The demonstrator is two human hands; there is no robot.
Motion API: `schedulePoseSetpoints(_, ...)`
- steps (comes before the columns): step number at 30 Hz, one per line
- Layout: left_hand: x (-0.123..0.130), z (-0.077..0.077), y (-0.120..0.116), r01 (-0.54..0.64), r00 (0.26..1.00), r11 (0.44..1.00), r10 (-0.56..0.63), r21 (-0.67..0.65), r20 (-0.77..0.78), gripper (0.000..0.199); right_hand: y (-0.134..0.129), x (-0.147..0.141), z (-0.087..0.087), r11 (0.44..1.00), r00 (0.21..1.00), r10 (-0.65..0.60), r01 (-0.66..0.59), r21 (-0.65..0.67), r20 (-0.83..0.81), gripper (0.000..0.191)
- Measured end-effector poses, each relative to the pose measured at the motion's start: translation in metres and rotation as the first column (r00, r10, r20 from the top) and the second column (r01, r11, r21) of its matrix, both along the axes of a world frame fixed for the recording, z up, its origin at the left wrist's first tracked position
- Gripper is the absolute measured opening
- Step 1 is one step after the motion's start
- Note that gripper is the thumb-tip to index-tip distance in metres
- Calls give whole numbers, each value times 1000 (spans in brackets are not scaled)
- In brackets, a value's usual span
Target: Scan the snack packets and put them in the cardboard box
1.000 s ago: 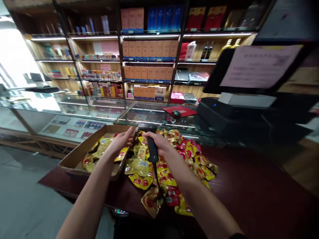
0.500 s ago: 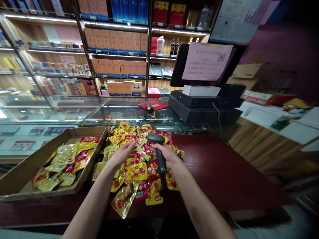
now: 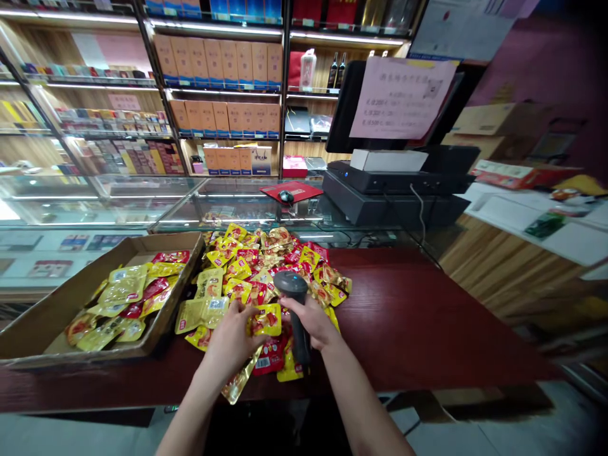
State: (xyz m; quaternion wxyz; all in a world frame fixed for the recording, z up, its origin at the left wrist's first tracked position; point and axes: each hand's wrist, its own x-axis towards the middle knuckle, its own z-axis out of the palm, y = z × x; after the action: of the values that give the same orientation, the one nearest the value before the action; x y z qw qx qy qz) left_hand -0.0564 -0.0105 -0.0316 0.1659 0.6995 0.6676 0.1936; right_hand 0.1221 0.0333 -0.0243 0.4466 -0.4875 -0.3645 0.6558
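My right hand (image 3: 313, 322) is wrapped round the handle of a dark grey barcode scanner (image 3: 291, 285), which is held upright over a heap of snack packets (image 3: 237, 269). My left hand (image 3: 232, 339) is at the near left side of the heap, thumb and fingers apart. Its fingertips reach the left edge of a yellow snack packet (image 3: 268, 320) and partly hide it. Below that hand lies a long gold packet (image 3: 241, 377), partly covered. Beside it is a red packet with a barcode (image 3: 268, 362) facing up.
To the left stands an open cardboard box (image 3: 164, 329) holding several yellow and red packets. The dark red tabletop (image 3: 403, 316) extends right. Behind are a glass counter (image 3: 228, 202), a mouse (image 3: 285, 196) on a red mat, and a monitor with a paper sheet (image 3: 401, 98).
My left hand has moved down and nearer, from above the heap to the yellow packet. The scanner has come slightly nearer and left in my right hand. The view has tilted down a little.
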Motion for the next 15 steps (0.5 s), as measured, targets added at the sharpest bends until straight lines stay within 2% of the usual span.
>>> schedulePoseSetpoints(2, 6, -6, -3, 5, 1000, 999, -5, 46, 16, 53, 0, -3, 2, 999, 999, -13, 11, -44, -47, 32)
schedulePoseSetpoints(5, 11, -11, -1, -1, 997, 992, -9, 129, 80, 59, 3, -5, 10, 995, 969, -43, 19, -98, -242, 27)
schedulePoseSetpoints(8, 11, -11, 9, -21, 980, 980, -20, 199, 200, 55, 8, -9, 19, 998, 924, -16, -7, -58, -383, 22)
schedulePoseSetpoints(10, 7, -8, 23, -18, 946, 976, -53, 215, 319, 45, 12, -12, 22, 999, 924, -22, 30, 16, -382, 24)
schedulePoseSetpoints(12, 0, -3, 42, -7, 883, 982, -82, 188, 462, 36, 19, -15, 22, 990, 942, -51, 91, 107, -332, 26)
schedulePoseSetpoints(14, -9, 4, 65, -35, 803, 995, -29, 95, 596, 35, 27, -18, 21, 971, 971, -71, 120, 208, -230, 26)
schedulePoseSetpoints(15, -14, 8, 77, -12, 760, 999, -14, 36, 650, 37, 31, -19, 22, 961, 983, -70, 112, 254, -169, 26)
